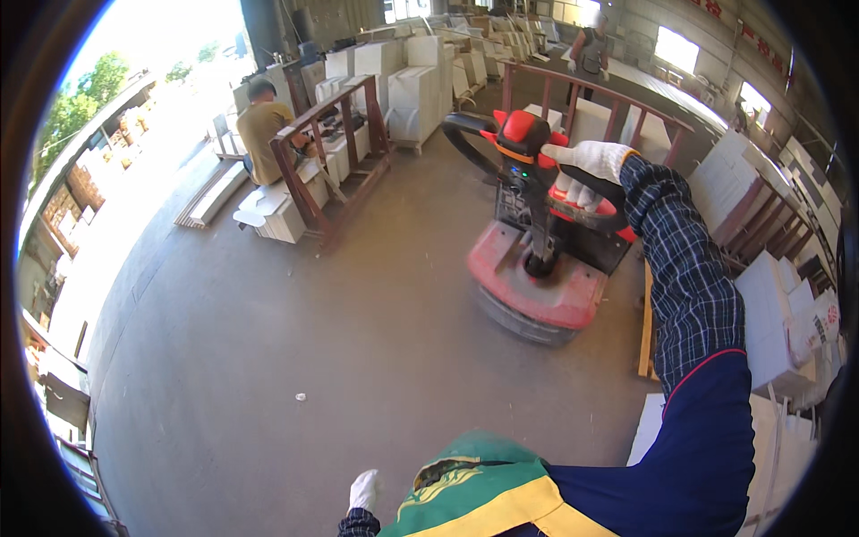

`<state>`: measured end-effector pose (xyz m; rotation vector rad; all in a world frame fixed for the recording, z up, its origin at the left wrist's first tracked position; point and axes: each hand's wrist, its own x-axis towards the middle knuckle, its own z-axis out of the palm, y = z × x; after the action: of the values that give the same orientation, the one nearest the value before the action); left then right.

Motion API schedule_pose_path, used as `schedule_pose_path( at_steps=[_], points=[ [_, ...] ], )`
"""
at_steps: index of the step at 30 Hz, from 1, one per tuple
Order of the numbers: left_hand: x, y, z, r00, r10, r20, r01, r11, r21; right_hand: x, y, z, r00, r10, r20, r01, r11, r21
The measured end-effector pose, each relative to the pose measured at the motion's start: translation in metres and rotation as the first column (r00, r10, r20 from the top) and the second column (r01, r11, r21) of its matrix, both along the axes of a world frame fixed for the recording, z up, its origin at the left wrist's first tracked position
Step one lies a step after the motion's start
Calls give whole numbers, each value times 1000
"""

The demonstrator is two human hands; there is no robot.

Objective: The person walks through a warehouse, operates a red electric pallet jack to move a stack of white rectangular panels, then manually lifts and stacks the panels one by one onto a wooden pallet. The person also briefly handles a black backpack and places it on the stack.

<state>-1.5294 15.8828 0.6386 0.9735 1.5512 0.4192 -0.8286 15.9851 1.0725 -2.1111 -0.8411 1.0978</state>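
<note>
r hand (586,170), white glove, arm out straight in a plaid sleeve, fingers wrapped tight round the right side of the black loop handle (474,134) of a red pallet jack (537,277). handle head is red w/ an orange band, tiller runs down to the red base w/ a grey wheel under it. jack stands on the concrete floor (295,313), mid-right of view, just ahead of the person. l hand (364,490) also gloved, down low by the hip at the bottom edge, holds nothing, well apart from the jack; open or curled, can't tell. behind the jack a brown metal rack (617,98) w/ white slabs. right side: more white slabs (774,304) stacked in racks, a wood strip on edge near the jack base. left-centre: another brown rack (327,152) w/ slabs, a person in a tan shirt (264,125) crouched beside it. far back another person (591,49) stands among slab stacks.
</note>
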Motion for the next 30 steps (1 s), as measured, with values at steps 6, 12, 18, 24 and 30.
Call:
schedule_pose_path(
  at_steps=[6,12,18,24,30],
  points=[
    [-20,19,8,990,-27,138,25,1000,18,-93,-21,-68,975,28,-221,-25,999,20],
    [-167,-51,-57,992,94,80,-90,995,-53,-169,-43,-97,984,-13,177,14,1000,-5],
    [-357,-193,-108,880,461,-113,-475,850,-229,-187,-45,-109,960,-92,263,100,995,-17],
    [-362,-237,-40,746,658,-107,-665,743,-69,-188,-46,-127,968,-146,204,151,988,-9],
    [-324,-219,-13,708,701,-84,-704,690,-166,-171,-46,-187,966,-115,232,135,988,-70]
  ],
)
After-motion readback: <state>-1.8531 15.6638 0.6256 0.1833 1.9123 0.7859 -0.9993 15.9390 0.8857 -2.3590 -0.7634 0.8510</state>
